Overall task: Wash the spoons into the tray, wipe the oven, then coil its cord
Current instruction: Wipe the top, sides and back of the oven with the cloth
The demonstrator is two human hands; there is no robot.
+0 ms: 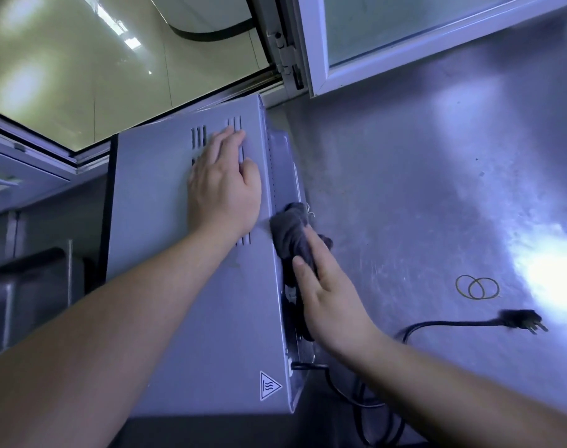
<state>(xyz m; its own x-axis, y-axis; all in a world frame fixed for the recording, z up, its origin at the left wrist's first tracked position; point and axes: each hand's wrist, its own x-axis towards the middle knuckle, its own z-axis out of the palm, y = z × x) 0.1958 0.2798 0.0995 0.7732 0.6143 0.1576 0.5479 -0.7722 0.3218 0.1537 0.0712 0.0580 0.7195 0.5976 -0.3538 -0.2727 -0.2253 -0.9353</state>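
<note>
Currently the step in hand appears to be wiping the oven (191, 286), which stands on the tabletop (405, 189). Left hand (224, 185): grip apart, fingers flat on the top panel as a brace. Right hand (333, 302): grip apart, straight fingers pressing the dark cloth (288, 227) against the rear face. Brace firmly and wipe in overlapping strokes along the seam, with moisture kept out of the vents (198, 137). The cord (443, 324) lies uncoiled on the tabletop, near two rubber bands (477, 287).

Matt grey metal oven (178, 286), crumpled dark cloth (291, 234), scuffed shiny steel counter (421, 205)
</note>
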